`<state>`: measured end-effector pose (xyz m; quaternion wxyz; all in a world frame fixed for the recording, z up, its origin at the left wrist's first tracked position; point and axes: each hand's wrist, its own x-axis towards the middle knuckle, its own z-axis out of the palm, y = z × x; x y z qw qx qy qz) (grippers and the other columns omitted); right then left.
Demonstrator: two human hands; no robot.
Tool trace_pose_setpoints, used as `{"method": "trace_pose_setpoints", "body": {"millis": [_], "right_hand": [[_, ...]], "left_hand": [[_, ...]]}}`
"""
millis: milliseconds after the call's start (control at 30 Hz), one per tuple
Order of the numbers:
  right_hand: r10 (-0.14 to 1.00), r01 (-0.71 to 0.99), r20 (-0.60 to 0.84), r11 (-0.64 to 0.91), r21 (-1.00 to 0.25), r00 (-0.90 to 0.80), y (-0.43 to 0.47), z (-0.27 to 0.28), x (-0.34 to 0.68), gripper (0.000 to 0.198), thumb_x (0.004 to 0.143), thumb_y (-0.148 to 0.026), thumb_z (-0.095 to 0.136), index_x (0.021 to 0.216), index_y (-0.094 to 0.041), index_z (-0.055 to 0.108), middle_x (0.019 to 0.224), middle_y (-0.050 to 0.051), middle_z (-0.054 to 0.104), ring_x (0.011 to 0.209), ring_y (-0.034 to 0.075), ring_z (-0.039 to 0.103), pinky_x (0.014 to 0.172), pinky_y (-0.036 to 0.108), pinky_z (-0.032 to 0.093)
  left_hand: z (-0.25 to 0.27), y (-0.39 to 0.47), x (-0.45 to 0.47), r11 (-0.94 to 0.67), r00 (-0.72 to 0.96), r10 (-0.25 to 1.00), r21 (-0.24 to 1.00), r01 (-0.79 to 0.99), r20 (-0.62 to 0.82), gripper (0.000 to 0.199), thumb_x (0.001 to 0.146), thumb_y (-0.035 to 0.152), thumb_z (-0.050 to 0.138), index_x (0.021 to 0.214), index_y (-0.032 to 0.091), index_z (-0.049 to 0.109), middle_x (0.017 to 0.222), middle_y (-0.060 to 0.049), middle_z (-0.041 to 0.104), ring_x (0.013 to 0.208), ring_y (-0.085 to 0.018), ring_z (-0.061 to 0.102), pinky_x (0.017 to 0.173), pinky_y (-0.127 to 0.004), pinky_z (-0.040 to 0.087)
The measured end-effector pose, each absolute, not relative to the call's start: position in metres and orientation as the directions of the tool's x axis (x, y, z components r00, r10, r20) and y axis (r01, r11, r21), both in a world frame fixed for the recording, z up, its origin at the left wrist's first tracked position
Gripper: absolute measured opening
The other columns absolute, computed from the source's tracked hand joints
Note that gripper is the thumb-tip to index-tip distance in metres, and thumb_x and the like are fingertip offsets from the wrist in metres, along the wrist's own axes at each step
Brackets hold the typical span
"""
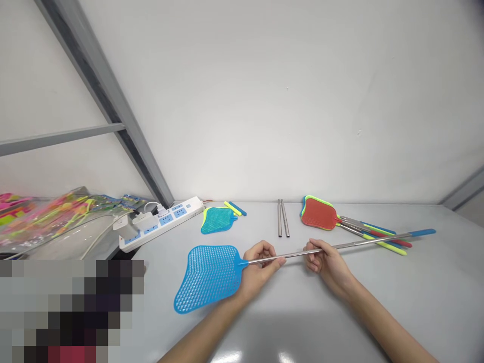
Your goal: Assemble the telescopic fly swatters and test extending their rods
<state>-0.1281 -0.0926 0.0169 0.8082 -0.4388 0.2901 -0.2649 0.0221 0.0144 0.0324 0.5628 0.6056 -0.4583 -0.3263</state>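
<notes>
A blue fly swatter (212, 277) with a perforated head and an extended metal rod stretches across the middle, above the grey table. My left hand (260, 264) pinches the rod close to the head. Farther along the rod, my right hand (321, 257) is closed round it with thumb and curled fingers. The swatter's blue handle end (422, 232) reaches to the right, over a pile of finished-looking swatters. That pile has a red swatter head (319, 214) on top, with yellow-green and blue edges under it.
Two metal tubes (280, 218) lie at the back centre. Left of them are loose swatter heads (218, 220) and short coloured handles (237, 208). A white power strip (162, 222) lies at the table's left edge, beside plastic-bagged colourful items (64, 214). A grey wall (287, 101) rises behind.
</notes>
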Motion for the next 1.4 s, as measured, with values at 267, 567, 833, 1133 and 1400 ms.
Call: {"method": "trace_pose_setpoints", "body": {"millis": [267, 567, 833, 1133, 1400], "right_hand": [[-0.691, 0.169, -0.243, 0.471, -0.866, 0.681, -0.093, 0.017, -0.128, 0.036, 0.078, -0.035, 0.041, 0.048, -0.015, 0.045, 0.044, -0.003, 0.034, 0.04, 0.008, 0.031, 0.045, 0.024, 0.022], [-0.688, 0.163, -0.276, 0.501, -0.85, 0.671, -0.094, 0.018, -0.126, 0.034, 0.078, -0.035, 0.041, 0.051, -0.016, 0.046, 0.044, -0.004, 0.035, 0.039, 0.008, 0.032, 0.045, 0.024, 0.024], [-0.675, 0.155, -0.28, 0.508, -0.847, 0.682, -0.096, 0.014, -0.126, 0.035, 0.078, -0.036, 0.041, 0.05, -0.016, 0.046, 0.043, -0.004, 0.034, 0.039, 0.008, 0.033, 0.045, 0.024, 0.024], [-0.63, 0.132, -0.284, 0.529, -0.838, 0.723, -0.094, 0.016, -0.125, 0.042, 0.077, -0.038, 0.042, 0.041, -0.017, 0.036, 0.036, -0.007, 0.016, 0.034, 0.009, 0.029, 0.044, 0.025, 0.021], [-0.6, 0.103, -0.224, 0.461, -0.881, 0.768, -0.092, 0.015, -0.127, 0.043, 0.078, -0.041, 0.039, 0.042, -0.017, 0.038, 0.037, -0.006, 0.02, 0.036, 0.009, 0.031, 0.046, 0.025, 0.022]], "left_hand": [[0.037, 0.018, 0.023, 0.057, 0.35, -0.931, 0.988, -0.141, 0.104, 0.026, 0.071, 0.039, 0.051, 0.061, 0.017, 0.041, 0.053, 0.005, 0.038, 0.048, -0.007, 0.036, 0.047, -0.02, 0.028], [0.038, 0.017, 0.021, 0.039, 0.363, -0.925, 0.978, -0.203, 0.112, 0.026, 0.069, 0.038, 0.054, 0.06, 0.017, 0.041, 0.054, 0.005, 0.038, 0.053, -0.008, 0.036, 0.05, -0.02, 0.028], [0.034, 0.016, 0.023, 0.013, 0.361, -0.929, 0.979, -0.203, 0.088, 0.028, 0.07, 0.04, 0.052, 0.059, 0.017, 0.04, 0.052, 0.005, 0.036, 0.049, -0.008, 0.034, 0.048, -0.02, 0.027], [0.023, 0.018, 0.028, 0.136, 0.361, -0.927, 0.988, 0.067, 0.103, 0.04, 0.079, 0.048, 0.031, 0.058, 0.016, 0.045, 0.052, 0.002, 0.042, 0.049, -0.01, 0.04, 0.05, -0.023, 0.033], [0.021, 0.013, 0.032, 0.064, 0.257, -0.966, 0.975, 0.211, 0.008, 0.044, 0.08, 0.05, 0.027, 0.064, 0.015, 0.049, 0.053, 0.0, 0.049, 0.046, -0.01, 0.043, 0.052, -0.025, 0.035]]}}
